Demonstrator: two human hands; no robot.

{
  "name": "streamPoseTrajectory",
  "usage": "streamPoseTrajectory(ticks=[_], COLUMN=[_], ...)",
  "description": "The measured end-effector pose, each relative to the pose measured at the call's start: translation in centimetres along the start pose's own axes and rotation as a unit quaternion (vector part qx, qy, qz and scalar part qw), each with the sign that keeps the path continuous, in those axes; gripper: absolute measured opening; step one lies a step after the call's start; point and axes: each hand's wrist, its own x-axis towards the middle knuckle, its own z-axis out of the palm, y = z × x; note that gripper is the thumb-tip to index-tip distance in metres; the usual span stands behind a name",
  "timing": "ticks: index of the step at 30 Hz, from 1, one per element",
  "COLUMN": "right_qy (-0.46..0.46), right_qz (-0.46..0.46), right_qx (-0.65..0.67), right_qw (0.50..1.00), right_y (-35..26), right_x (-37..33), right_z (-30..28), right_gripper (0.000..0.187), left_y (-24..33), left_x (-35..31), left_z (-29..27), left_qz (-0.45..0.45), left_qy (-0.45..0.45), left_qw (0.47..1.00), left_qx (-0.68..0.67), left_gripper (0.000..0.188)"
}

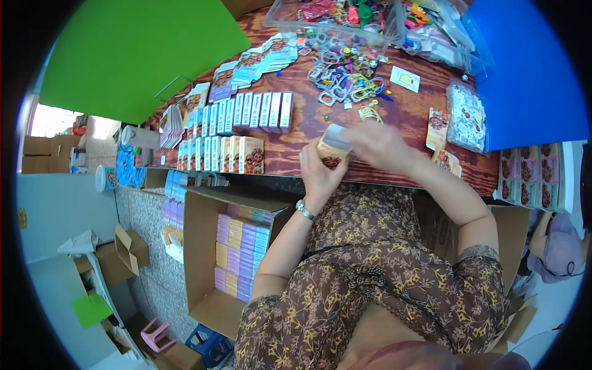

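My left hand [319, 176] is closed around a small yellow carton [332, 152] at the table's near edge. The carton stands tilted, its pale top flap [334, 133] raised. My right hand [383, 148] is at the carton's top, its fingers curled together and blurred by motion; what they pinch, if anything, is hidden. Just beyond the hands lies a loose pile of colourful elastic bands and charms [348, 77]. To the left stand rows of small closed cartons [222, 154] in yellow, blue and purple.
Flat cartons [265, 61] lie fanned out at the back left. Clear plastic bins [394, 37] of colourful trinkets stand at the back. At right are a bag of white pieces [467, 117] and a blue panel [530, 74]. An open cardboard box [203, 259] of packed cartons sits below left.
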Motion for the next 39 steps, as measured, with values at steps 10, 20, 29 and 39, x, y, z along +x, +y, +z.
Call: streamPoseTrajectory(ticks=[10,20,29,39], right_qy=[-0.178,-0.196,-0.15,-0.07], right_qz=[0.392,0.431,0.289,0.126], right_qx=[0.081,-0.137,0.06,0.12], right_qw=[0.899,0.87,0.944,0.982], right_y=[13.7,9.9,5.3,-0.9], right_x=[-4.3,-3.0,2.4,5.9], right_z=[-1.6,3.3,-4.1,-3.4], right_gripper=[0.035,0.024,0.016,0.017], left_y=[-0.5,-0.3,-0.7,0.4], left_x=[-0.2,-0.2,-0.4,0.6], left_z=[-0.6,-0.3,-0.4,0.1], left_qz=[-0.034,-0.041,-0.098,-0.183], left_qy=[-0.002,-0.021,-0.026,-0.1], left_qw=[0.999,0.999,0.994,0.973], left_qx=[-0.006,-0.011,-0.032,-0.1], left_gripper=[0.07,0.071,0.069,0.069])
